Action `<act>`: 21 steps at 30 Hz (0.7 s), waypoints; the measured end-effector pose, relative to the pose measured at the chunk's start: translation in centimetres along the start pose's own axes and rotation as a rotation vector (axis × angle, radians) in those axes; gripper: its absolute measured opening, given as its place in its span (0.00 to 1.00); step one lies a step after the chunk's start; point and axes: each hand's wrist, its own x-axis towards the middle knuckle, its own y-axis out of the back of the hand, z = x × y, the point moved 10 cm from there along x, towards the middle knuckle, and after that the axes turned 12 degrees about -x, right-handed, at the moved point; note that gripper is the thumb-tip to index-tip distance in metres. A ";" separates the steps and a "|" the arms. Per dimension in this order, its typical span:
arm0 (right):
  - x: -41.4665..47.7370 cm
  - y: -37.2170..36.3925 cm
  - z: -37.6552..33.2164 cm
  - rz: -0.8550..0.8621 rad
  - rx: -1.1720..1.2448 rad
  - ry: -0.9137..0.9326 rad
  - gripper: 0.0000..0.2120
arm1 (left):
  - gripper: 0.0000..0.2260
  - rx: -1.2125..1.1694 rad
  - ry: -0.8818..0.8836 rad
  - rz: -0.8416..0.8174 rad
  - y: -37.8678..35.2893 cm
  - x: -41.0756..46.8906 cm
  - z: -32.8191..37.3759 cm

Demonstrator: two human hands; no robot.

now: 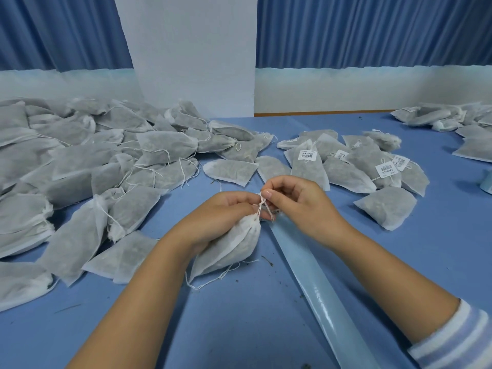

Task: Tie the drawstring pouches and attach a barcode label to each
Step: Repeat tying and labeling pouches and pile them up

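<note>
Tabletop (pixel 239 328) in blue carried everything, with dark crumbs scattered over its near part. At the near right corner a pale striped sleeve (pixel 458 339) covered the right forearm. A glossy light-blue strip (pixel 319 288) ran from the near edge diagonally up to just below the hands.

Both hands met at the middle of the tabletop. The left hand (pixel 221 211) curled its fingers round the gathered neck of a white pouch (pixel 234 246), whose body hung below that hand toward the near side, with its bottom resting on the tabletop. The right hand (pixel 298 203), just right of the neck, pinched the drawstring (pixel 262 203) between thumb and forefinger directly above the pouch's closed mouth. The string ran taut from the neck up to that pinch.

Farther left lay a broad heap of unlabelled pouches (pixel 80 161), overlapping, with loose strings trailing. Beyond the hands to the right sat a smaller group of labelled pouches (pixel 359 166), several showing white barcode labels (pixel 307 155). More pouches lay at the far right edge. Behind the tabletop stood a white pillar (pixel 191 49) between blue curtains (pixel 372 30).
</note>
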 end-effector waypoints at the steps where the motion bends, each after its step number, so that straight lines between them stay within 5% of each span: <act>1: 0.0 0.1 -0.1 0.008 -0.004 0.006 0.05 | 0.11 -0.020 0.003 -0.001 0.0 0.0 0.0; 14: 0.2 1.6 -0.5 0.130 -0.006 0.015 0.09 | 0.06 0.084 -0.021 0.056 0.4 0.0 0.3; 21: 0.3 1.9 0.2 0.139 0.025 -0.015 0.07 | 0.14 0.140 -0.056 0.140 1.3 0.2 0.4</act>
